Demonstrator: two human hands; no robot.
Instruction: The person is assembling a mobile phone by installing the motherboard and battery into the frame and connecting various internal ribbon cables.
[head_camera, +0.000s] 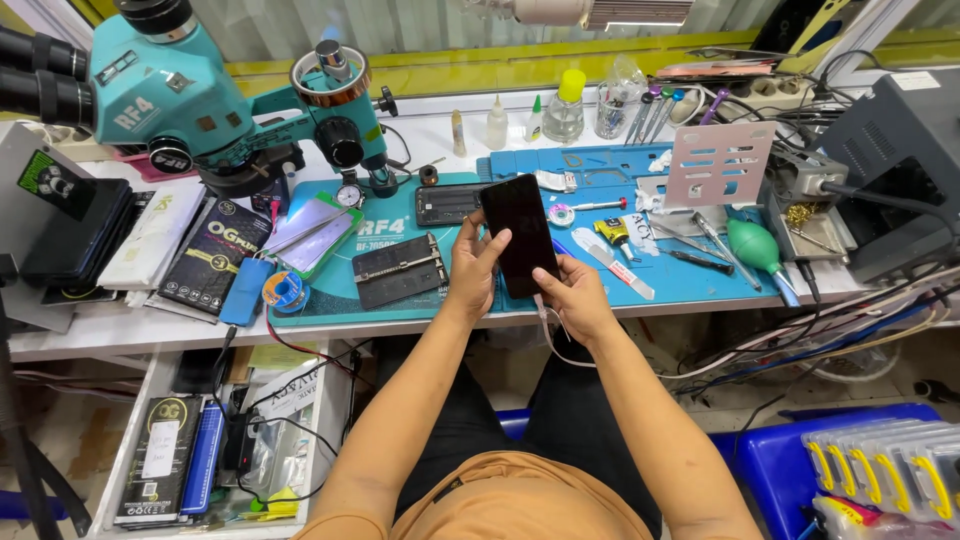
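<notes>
Both gripping one dark phone: left hand clasping its left edge, right hand pinching the bottom corner; long axis pointing away, slightly tilted.

The flat glass phone is shiny black all over. A thin white cable hangs from it. The soft rubber work mat under it is bright blue with white letters. The big metal microscope is teal, with black eyepieces and a brown ring. The round rubber air blower is green with a blue tip. The small plastic bottle is clear with a yellow cap. The holed metal plate is pale pink. The slim battery pack is light blue. The person's shirt is orange-brown, and the trousers are black. The plastic tray is deep blue.
</notes>
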